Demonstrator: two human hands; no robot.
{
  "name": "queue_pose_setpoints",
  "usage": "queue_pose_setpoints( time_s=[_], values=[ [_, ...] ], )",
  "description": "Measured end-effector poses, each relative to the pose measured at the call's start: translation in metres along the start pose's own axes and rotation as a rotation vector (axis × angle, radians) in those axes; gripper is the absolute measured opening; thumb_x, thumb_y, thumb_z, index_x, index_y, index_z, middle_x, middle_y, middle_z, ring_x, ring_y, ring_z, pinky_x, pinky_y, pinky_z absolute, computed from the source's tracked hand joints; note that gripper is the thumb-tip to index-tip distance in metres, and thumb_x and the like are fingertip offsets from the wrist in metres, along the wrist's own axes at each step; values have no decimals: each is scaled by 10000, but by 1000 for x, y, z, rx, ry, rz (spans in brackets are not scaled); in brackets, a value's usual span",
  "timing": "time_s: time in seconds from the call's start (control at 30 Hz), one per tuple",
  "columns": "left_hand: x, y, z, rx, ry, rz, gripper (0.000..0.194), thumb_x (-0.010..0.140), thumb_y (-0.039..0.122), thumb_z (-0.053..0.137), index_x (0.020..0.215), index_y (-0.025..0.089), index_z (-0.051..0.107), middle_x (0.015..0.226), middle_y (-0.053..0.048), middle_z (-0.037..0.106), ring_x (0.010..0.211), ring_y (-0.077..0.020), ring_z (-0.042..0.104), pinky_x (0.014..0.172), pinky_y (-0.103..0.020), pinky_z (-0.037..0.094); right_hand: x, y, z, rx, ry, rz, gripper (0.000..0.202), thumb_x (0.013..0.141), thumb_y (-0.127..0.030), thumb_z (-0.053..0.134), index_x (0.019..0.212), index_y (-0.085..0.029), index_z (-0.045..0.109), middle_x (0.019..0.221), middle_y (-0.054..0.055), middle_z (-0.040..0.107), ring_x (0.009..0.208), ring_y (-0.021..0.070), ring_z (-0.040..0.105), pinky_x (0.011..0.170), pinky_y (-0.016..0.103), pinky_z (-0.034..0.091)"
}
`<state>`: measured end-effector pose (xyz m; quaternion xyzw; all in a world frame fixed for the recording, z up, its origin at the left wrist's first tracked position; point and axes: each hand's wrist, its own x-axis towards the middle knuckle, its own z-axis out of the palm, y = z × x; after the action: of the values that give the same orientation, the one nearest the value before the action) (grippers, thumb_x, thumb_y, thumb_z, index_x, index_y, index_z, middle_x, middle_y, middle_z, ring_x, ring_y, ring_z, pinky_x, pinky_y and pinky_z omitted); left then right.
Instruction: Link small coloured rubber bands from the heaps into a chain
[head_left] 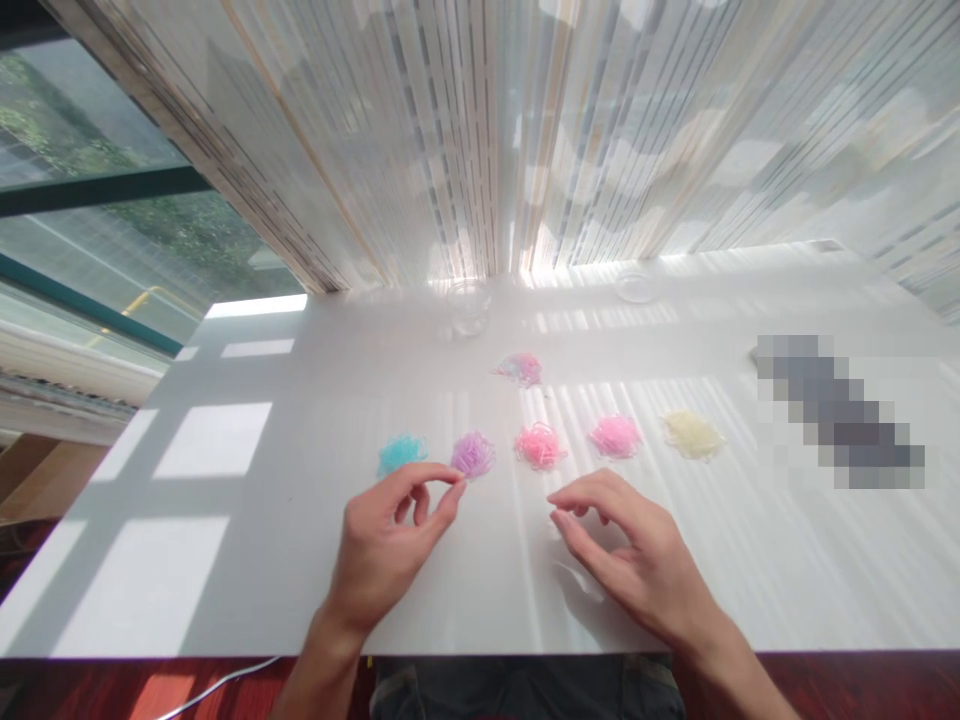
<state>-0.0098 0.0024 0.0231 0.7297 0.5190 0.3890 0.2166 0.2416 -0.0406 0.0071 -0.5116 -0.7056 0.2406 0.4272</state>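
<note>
Thumb and forefinger of my left hand [390, 540] are pinched together at the near edge of a purple pile of small elastic bands [472, 454]; what lies between the fingertips is too small to make out. Just behind that hand is a turquoise pile of bands [403, 452]. My right hand [637, 555] hovers over the table with thumb and forefinger slightly apart, nothing visible between them. It is nearest to a coral-pink pile [540, 446] and a pink pile [616, 436]. A pale yellow pile [693, 435] ends the row. Behind the row lies a smaller mixed-colour pile [523, 369].
A clear round container [469, 305] stands at the back of the white table [315, 600], with a clear lid-like disc [637, 287] to its right. A blurred-out dark object [840, 415] lies at the right. Striped curtains [450, 150] hang behind; a window [112, 190] is at left.
</note>
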Motion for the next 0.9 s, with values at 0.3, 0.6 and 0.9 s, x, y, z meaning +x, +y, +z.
queue_pose_setpoints(
  time_s=[0.3, 0.6, 0.9],
  values=[
    [66, -55, -82, 405, -342, -48, 185, 887, 424, 681, 908, 278, 793, 728, 36, 707, 540, -110, 505, 572, -222, 440, -24, 21, -15, -63, 1, 61, 91, 1004, -236, 596, 984, -258, 682, 883, 29, 706, 759, 175, 678, 655, 287, 547],
    [77, -53, -86, 525, -517, -29, 211, 910, 399, 626, 1011, 299, 783, 590, 54, 586, 500, -134, 527, 513, -225, 386, -25, 24, -10, -91, 9, 52, 90, 1008, -244, 593, 985, -255, 680, 889, 37, 698, 767, 182, 667, 650, 301, 533],
    [1, 17, -10, 188, -393, 264, 164, 983, 271, 621, 1124, 250, 701, 987, -11, 763, 668, -131, 641, 660, -248, 546, -22, 20, -10, -139, 16, 49, 129, 997, -199, 540, 966, -232, 660, 808, 24, 610, 714, 179, 617, 662, 314, 530]
  ],
)
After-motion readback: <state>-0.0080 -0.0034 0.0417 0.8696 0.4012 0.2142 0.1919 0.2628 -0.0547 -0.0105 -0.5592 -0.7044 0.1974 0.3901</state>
